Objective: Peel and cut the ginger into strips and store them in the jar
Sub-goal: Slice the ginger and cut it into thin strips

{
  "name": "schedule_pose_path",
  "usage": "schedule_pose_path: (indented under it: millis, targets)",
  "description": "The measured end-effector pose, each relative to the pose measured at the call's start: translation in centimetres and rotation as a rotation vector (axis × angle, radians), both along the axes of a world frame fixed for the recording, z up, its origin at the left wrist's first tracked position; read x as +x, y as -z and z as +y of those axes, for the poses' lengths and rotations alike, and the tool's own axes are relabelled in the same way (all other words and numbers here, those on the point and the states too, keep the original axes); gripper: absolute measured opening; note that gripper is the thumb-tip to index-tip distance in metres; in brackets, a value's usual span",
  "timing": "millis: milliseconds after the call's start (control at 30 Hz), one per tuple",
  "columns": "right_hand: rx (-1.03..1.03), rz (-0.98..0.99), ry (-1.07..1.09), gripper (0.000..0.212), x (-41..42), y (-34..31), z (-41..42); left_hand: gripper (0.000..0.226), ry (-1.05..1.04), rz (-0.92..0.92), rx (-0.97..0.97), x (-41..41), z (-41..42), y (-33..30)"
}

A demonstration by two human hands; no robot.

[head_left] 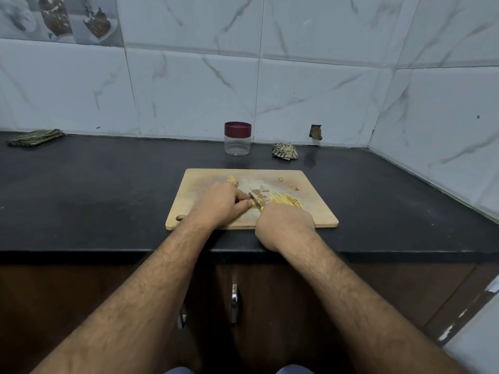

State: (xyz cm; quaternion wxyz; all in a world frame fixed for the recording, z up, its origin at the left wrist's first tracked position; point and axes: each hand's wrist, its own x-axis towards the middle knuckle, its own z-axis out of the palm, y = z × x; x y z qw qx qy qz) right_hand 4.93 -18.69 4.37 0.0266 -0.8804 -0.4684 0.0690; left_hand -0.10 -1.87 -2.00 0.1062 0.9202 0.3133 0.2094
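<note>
On the dark surface (pixel 108 184), a folded cloth (pixel 34 137) lies far left by the wall and a wooden board (pixel 310 211) sits centre. On the board, the left hand (pixel 218 205) pinches a ginger piece (pixel 253 203) while the right hand (pixel 285 225) grips a knife (pixel 256 200) with its blade against that piece; cut strips (pixel 286 200) lie just right of the blade. Behind the board stands a lidded jar (pixel 237 139), with a crumpled cloth (pixel 285 151) to its right.

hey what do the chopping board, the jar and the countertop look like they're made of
Chopping board: pale wood, matte, faint grain and knife marks. Jar: clear body, probably plastic though glass is possible, with a matte maroon plastic-looking lid. Countertop: dark stone-like slab, probably granite, dull sheen.
</note>
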Motion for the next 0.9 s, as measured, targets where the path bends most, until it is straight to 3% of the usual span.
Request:
schedule_pose_path:
  millis: [500,900]
  targets:
    - [0.011,-0.006,0.01,0.02,1.0,1.1,-2.9,0.029,-0.033,-0.017,0.008,-0.3,-0.9,-0.6]
    - [0.037,0.031,0.019,0.028,0.6,0.4,-0.7,0.025,-0.018,-0.056,-0.014,-0.2,-0.4,0.0]
